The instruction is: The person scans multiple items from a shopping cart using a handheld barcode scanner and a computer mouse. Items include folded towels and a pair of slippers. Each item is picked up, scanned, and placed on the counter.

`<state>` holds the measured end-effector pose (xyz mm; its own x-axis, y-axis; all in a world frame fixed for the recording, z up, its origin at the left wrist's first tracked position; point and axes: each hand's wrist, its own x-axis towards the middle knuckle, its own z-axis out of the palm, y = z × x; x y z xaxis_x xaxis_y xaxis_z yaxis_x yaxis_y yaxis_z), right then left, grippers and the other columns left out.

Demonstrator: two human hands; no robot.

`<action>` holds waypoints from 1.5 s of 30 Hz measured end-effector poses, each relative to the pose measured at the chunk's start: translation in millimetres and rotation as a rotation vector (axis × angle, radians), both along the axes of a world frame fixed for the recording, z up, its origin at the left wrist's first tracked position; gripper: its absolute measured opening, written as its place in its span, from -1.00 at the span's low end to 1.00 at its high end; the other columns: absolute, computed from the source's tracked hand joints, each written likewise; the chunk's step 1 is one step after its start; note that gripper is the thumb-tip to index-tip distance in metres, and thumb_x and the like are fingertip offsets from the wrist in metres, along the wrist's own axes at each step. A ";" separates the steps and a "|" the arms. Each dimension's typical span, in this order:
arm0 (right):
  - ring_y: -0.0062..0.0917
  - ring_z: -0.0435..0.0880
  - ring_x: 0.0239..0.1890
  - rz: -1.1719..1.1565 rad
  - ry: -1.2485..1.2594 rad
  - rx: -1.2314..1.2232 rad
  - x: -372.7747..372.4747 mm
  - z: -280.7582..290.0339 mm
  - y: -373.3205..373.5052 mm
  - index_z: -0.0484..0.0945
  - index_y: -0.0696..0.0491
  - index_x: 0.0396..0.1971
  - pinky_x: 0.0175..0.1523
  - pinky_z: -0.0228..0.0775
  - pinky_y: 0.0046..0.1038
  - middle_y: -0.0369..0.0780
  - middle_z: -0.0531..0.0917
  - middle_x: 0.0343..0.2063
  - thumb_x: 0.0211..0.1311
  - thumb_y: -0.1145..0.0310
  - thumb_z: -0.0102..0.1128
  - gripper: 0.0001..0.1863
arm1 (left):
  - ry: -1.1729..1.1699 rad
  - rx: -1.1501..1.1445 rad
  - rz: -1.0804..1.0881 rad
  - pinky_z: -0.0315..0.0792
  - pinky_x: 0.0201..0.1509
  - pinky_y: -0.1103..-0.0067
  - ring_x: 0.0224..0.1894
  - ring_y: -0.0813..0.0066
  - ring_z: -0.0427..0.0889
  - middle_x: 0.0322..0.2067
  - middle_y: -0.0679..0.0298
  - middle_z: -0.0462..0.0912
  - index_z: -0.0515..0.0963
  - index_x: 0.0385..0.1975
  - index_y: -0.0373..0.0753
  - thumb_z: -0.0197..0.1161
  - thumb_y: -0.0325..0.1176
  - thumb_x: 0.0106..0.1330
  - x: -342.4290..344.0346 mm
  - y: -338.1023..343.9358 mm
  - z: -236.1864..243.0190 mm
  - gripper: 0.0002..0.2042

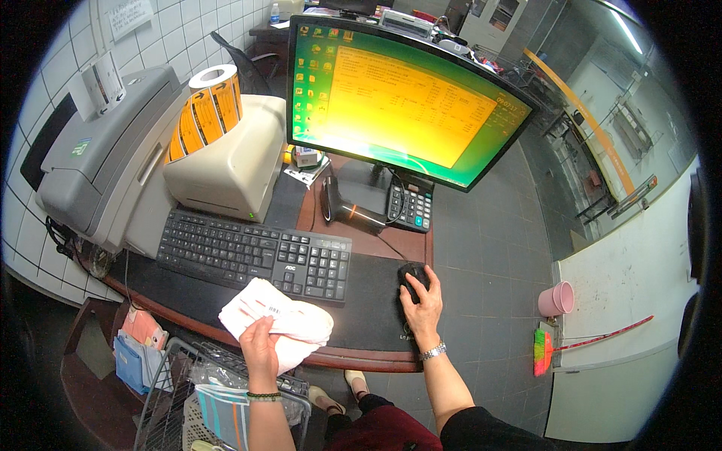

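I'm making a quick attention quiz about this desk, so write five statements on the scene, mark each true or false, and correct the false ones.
1. The right hand is on the black mouse. True.

2. The left hand holds a calculator. False: the left hand holds a white bundle; the calculator lies on the desk.

3. The keyboard lies left of the black mouse. True.

4. The monitor is switched off. False: the monitor is lit, showing yellow and green.

5. The pink bucket is on the desk. False: the pink bucket is away from the desk, near the white wall at right.
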<state>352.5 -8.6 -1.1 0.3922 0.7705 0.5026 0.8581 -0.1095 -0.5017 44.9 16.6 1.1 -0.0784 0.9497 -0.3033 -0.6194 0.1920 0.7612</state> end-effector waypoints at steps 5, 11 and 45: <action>-0.15 0.48 0.10 0.020 0.001 -0.007 -0.3 1.0 -0.3 0.65 -0.07 -0.20 0.12 0.41 -0.27 -0.02 0.45 0.10 -0.07 0.39 0.34 -0.67 | 0.008 -0.007 0.002 0.56 -0.05 0.43 -0.19 0.35 0.60 -0.27 0.13 0.57 0.50 -0.30 -0.49 0.13 -0.50 0.28 0.2 -0.7 0.1 -0.86; -0.14 0.48 0.09 0.018 -0.010 0.000 -0.6 1.0 -0.9 0.65 -0.07 -0.20 0.11 0.41 -0.28 -0.01 0.44 0.10 -0.08 0.38 0.34 -0.67 | 0.010 -0.008 -0.004 0.56 -0.04 0.43 -0.18 0.35 0.60 -0.25 0.12 0.58 0.51 -0.30 -0.48 0.13 -0.50 0.29 -0.2 -0.4 0.4 -0.86; -0.14 0.49 0.08 -0.015 -0.032 0.006 -1.8 0.1 0.5 0.65 -0.05 -0.21 0.09 0.44 -0.27 -0.01 0.44 0.10 -0.08 0.39 0.34 -0.67 | -0.002 -0.005 -0.014 0.55 -0.04 0.43 -0.17 0.35 0.60 -0.24 0.10 0.57 0.50 -0.28 -0.49 0.13 -0.49 0.29 -0.5 -0.4 1.5 -0.85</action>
<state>350.8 -8.1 -1.0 0.3876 0.7615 0.5196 0.8720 -0.1200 -0.4745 44.5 16.1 2.6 -0.0647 0.9491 -0.3083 -0.6183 0.2044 0.7589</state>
